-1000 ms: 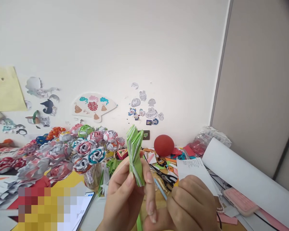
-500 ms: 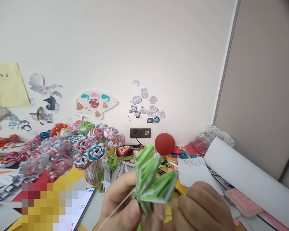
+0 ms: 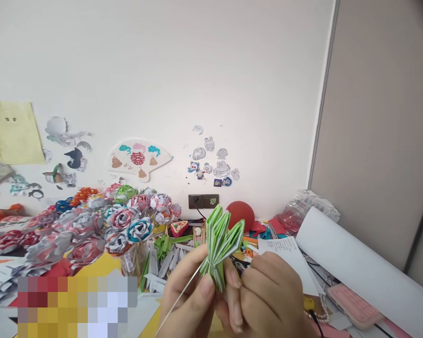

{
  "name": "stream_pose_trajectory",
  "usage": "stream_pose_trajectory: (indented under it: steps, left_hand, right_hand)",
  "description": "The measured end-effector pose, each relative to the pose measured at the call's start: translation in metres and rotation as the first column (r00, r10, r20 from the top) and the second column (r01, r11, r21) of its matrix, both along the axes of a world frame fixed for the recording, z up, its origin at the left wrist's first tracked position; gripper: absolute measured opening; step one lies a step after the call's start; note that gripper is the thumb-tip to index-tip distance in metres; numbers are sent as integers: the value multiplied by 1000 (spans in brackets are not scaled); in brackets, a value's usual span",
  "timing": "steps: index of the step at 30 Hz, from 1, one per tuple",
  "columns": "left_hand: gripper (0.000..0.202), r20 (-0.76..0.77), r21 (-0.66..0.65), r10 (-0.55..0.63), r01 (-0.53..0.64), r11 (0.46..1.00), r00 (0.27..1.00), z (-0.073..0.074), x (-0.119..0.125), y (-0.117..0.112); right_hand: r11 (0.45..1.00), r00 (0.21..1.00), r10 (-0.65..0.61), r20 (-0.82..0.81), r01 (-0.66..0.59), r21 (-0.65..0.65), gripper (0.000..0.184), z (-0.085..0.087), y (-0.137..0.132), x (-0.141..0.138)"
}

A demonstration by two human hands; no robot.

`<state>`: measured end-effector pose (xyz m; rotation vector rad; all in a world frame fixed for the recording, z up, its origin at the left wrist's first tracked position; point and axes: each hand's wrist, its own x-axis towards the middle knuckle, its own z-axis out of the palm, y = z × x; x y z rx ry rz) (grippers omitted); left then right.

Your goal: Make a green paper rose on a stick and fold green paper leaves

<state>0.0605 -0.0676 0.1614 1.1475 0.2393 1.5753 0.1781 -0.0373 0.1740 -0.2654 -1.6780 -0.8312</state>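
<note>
My left hand (image 3: 187,292) pinches a pleated green-and-white folded paper piece (image 3: 221,238) at its narrow waist, between thumb and fingers. Its folds fan out above the grip, and a short end pokes out below. From the waist a thin white string (image 3: 179,300) runs taut down to the lower left. Close on the right, my right hand (image 3: 272,292) is closed, its knuckles up and its fingers curled beside the left fingertips. Whatever it may hold is hidden behind the fingers.
Many paper roses (image 3: 123,218) crowd the left of the table. Loose green and white strips (image 3: 167,251) lie behind my hands. A red balloon (image 3: 240,216), a handwritten sheet (image 3: 282,256), a big white paper roll (image 3: 359,267) and a pink calculator-like device (image 3: 354,306) are at the right.
The paper piece has turned so its pleats point more upward and look narrower. My right hand has moved left, closer to my left hand. The view has shifted slightly.
</note>
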Motion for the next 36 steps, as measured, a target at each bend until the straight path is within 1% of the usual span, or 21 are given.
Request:
stream_pose_trajectory:
  steps: [3, 5, 9, 11, 13, 15, 16, 17, 18, 19, 20, 21, 22, 23, 24, 25, 27, 29, 31, 33, 36]
  left_hand:
    - [24, 38, -42, 43, -41, 998, 998, 1, 1, 6]
    - [27, 56, -90, 82, -77, 993, 995, -1, 0, 10]
    - [26, 54, -97, 125, -119, 988, 991, 0, -3, 17]
    - [28, 8, -98, 164, -162, 982, 986, 2, -5, 20]
    - [34, -66, -77, 222, -227, 971, 973, 3, -10, 24]
    - [37, -160, -14, 344, -350, 936, 925, 3, -16, 29]
    - [35, -208, 51, 433, -432, 900, 877, 3, -20, 33]
    - [33, -256, 144, 536, -516, 844, 805, 2, -25, 36]
    - [31, -295, 270, 645, -586, 764, 705, 2, -30, 40]
    - [31, -317, 420, 747, -620, 663, 585, 2, -34, 43]
    - [32, -320, 564, 833, -616, 550, 451, 2, -38, 46]
    - [34, -303, 689, 896, -575, 441, 324, 2, -41, 49]
    - [37, -274, 778, 936, -522, 350, 219, 2, -43, 51]
    - [40, -244, 838, 960, -469, 279, 135, 1, -43, 53]
    - [42, -217, 875, 973, -427, 228, 75, 0, -43, 55]
    - [42, -199, 898, 980, -396, 194, 29, -1, -42, 56]
    - [41, -177, 925, 983, -348, 151, -44, -4, -39, 59]
    - [38, -147, 944, 984, -311, 109, -101, -7, -37, 61]
    - [35, -110, 957, 984, -284, 66, -142, -9, -36, 63]
    - [34, -59, 964, 986, -266, 15, -158, -10, -37, 64]
    - [35, -14, 960, 989, -280, -29, -149, -11, -38, 64]
  right_hand:
    - [986, 990, 140, -34, -143, -89, 33, -2, 9, -5]
    - [974, 984, 179, -22, -181, -138, 30, -4, 13, -7]
    - [934, 962, 274, 0, -266, -238, 28, -6, 19, -6]
    - [902, 947, 318, 42, -288, -322, 29, -7, 22, -3]
    - [855, 928, 366, 72, -304, -419, 34, -9, 27, -2]
    - [776, 895, 446, 32, -368, -512, 41, -11, 34, 1]
    - [719, 875, 483, -32, -417, -556, 45, -12, 38, 2]
    - [646, 855, 505, -117, -464, -605, 47, -13, 41, 4]
    - [563, 837, 506, -209, -504, -655, 48, -14, 43, 6]
    - [475, 823, 489, -290, -530, -703, 48, -13, 44, 8]
    - [384, 816, 465, -344, -536, -752, 47, -13, 44, 9]
    - [289, 815, 447, -368, -521, -803, 45, -12, 43, 10]
    - [197, 814, 444, -375, -497, -845, 42, -10, 42, 10]
    - [115, 807, 451, -383, -478, -871, 38, -9, 39, 9]
    - [40, 798, 454, -396, -463, -885, 34, -7, 37, 7]
    - [-27, 790, 445, -421, -458, -889, 31, -6, 35, 4]
    - [-131, 766, 406, -498, -490, -862, 27, -4, 32, -1]
    - [-199, 729, 367, -578, -546, -814, 24, -4, 31, -6]
    - [-224, 714, 358, -602, -560, -798, 23, -3, 31, -8]
    - [-207, 733, 366, -573, -536, -818, 20, -3, 30, -8]
    - [-139, 761, 377, -528, -517, -845, 17, -5, 31, -7]
